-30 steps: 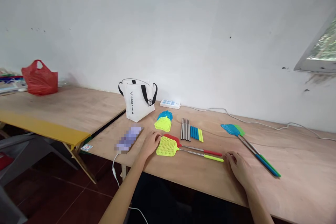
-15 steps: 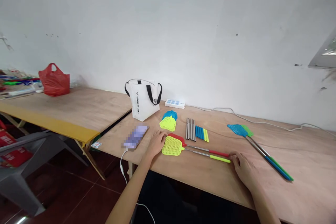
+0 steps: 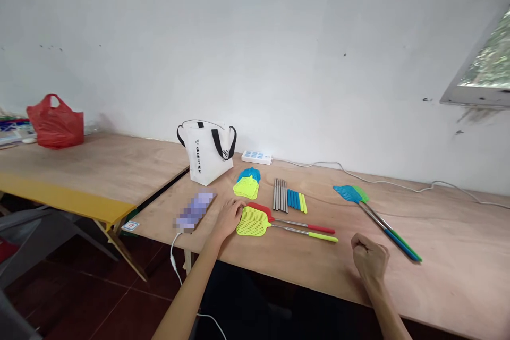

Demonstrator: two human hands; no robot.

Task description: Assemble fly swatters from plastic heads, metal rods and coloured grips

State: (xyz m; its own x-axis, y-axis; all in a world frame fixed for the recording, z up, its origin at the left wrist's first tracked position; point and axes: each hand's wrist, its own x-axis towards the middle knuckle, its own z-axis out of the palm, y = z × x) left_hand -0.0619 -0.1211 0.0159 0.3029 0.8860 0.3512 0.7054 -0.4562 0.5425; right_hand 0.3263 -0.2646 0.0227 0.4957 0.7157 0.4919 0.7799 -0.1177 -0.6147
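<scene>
Yellow swatter is lying flat on desk near the front edge. Long axis is running L–R: mesh head at L, yellow grip at R, grip end angling slightly toward the person. Red swatter is lying just behind it, approx parallel, heads overlapping w/ red underneath.

L hand is resting on desk at the head end, fingers loose and flat, holding nothing. Tips are touching or just beside the red head's corner; can't tell which.

R hand is sitting just past the grip ends, to the R and a bit nearer the person. Fingers are curled into a fist w/ nothing seen inside, clear of both grips.

So the hands are flanking the pair: L nearer the heads, R nearer the grips.

Blue/green swatters are lying diagonally further R, near R hand but apart. Rods are lying behind, toward the wall. Phone is lying just L of L hand.
</scene>
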